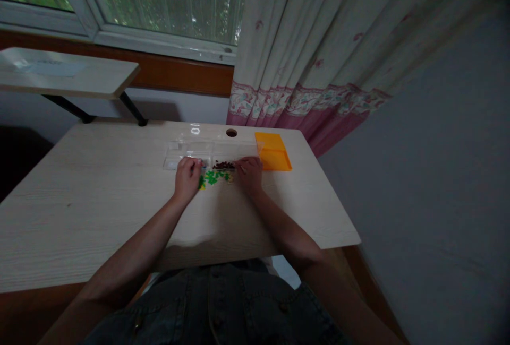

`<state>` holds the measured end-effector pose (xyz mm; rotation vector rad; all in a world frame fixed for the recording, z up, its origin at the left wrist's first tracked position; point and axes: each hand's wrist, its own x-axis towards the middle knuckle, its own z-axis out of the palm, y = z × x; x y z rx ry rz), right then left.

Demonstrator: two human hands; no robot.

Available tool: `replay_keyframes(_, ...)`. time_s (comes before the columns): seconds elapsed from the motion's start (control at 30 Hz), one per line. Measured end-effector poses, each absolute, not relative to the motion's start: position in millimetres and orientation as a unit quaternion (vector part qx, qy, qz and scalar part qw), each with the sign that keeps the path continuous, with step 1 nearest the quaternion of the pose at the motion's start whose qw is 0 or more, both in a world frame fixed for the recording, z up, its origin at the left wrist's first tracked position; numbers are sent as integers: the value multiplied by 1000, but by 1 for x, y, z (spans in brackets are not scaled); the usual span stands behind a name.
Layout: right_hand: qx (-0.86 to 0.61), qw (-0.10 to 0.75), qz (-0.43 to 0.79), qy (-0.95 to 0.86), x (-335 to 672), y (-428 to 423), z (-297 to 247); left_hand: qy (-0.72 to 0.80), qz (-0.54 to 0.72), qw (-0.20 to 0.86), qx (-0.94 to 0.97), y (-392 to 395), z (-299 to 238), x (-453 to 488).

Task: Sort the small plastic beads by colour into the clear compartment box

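A transparent plastic box (187,148) with compartments lies across the table. Small dark red-brown pieces (224,165) are heaped in its front middle part. My left hand (188,176) is at the front edge of the box, fingers curled together; whatever they pinch is too small to name. On the right, my right hand (249,174) reaches over the box beside the dark pieces, its fingers bent and closed, their contents not distinguishable. Between both hands, in front of the box, lie small green pieces (212,177), with some yellow pieces (202,186) and beige ones next to them.
An orange tray (275,153) sits right of the box, close to my right hand. The pale wooden table (99,201) has a round cable hole (231,132) at the back. A raised shelf (71,71) stands back left; a curtain (287,69) hangs behind.
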<state>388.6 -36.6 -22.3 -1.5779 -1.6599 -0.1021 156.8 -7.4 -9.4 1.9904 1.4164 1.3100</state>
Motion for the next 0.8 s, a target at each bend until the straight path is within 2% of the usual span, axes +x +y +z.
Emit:
replay_keyframes(0.3,-634,383,-28,-671,388,-35,-24,491,474,182,708,-6,-7,156)
replay_keyframes(0.5,-631,396,-29,-666,389,-34,-27,492,456,186,718,-8,2,154)
replay_keyframes(0.67,-620,414,-29,-666,389,-33,-27,469,357,211,780,-3,13,139)
replay_keyframes(0.8,-619,414,-21,-667,388,-33,-26,450,259,257,815,5,1,119)
